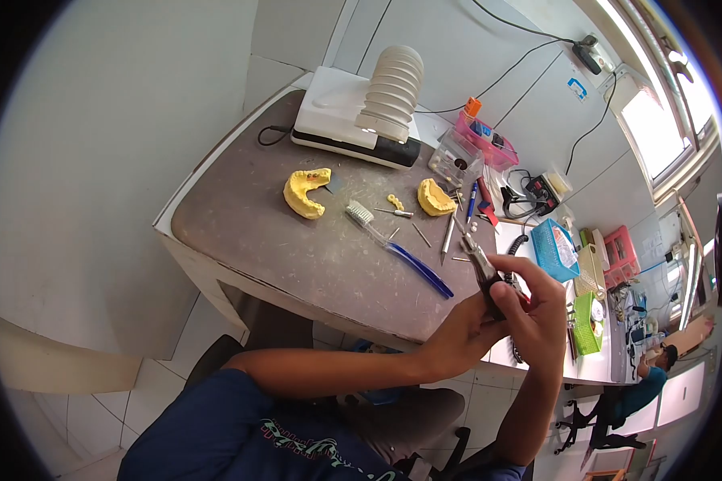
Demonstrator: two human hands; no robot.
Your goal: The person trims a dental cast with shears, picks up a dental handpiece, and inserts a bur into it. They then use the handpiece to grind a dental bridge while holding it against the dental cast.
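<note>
Head view, single frame.

- Both hands are raised at right of centre, just off the near edge of the surface (297,256).
- Right hand (537,309): fingers curled over the handles of a pair of pliers (481,268) and closed tight on them.
- Left hand (457,329): comes in from the lower left, fingers closed against the same handles from below, thumb touching them.
- The pliers' metal nose points to the upper left, over the surface edge. Whether anything sits in the nose cannot be told.
- On the surface, centre of frame: a toothbrush (393,244) with a blue handle lies on a slant, bristles toward the upper left.
- A yellow dental cast (305,192) lies to its upper left, and a second cast (435,196) to its upper right. The two are well apart.
- Thin metal tools (448,236) lie just beside the second cast.
- Top centre: white machine (337,112) with a ribbed hose standing on it.
- Upper right: pink tray (489,140). Right: blue basket (553,248).
- Lower right: another person (650,377), seated, far from the hands.
</note>
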